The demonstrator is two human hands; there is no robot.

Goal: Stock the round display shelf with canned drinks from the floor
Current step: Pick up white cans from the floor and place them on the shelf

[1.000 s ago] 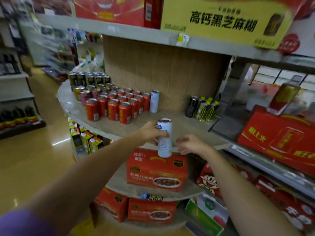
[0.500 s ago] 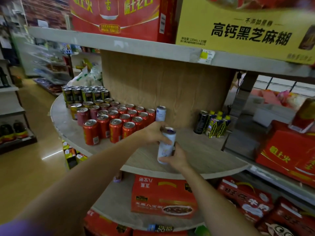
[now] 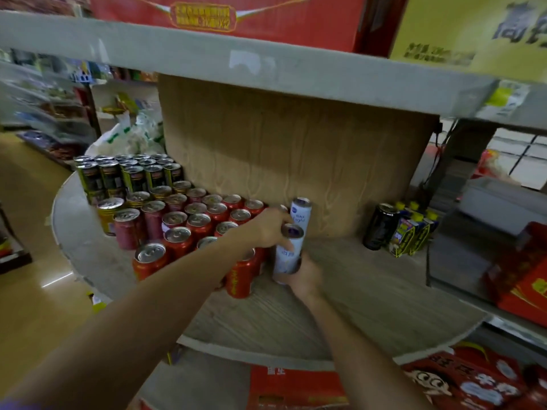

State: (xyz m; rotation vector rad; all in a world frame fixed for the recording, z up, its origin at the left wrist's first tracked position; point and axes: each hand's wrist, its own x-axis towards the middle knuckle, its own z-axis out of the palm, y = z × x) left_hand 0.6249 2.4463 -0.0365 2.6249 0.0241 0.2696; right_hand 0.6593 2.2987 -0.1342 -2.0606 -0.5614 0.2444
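Placing step, mid-set-down. Slim white can [image 3: 288, 252] upright on the round display shelf [image 3: 370, 294], just right of the red can block [image 3: 189, 229] and directly in front of a second white can [image 3: 300, 213] standing at the wood-grain back panel [image 3: 296, 161]. Left hand [image 3: 268, 229] wrapped round the can's upper part, fingers curled over the rim side. Right hand [image 3: 305, 275] cupped round the base, fingers curled on the lower wall. Base probably touching the board already; contact hidden by the right hand, so can't confirm.

Next: seat flat, snug against the neighbouring red can and in line behind the rear white one, then release both hands cleanly without tipping the tall narrow can. Plenty of bare shelf to the right before the black can [image 3: 380, 226] and yellow-capped bottles [image 3: 411, 232]. Back to the floor for more stock.
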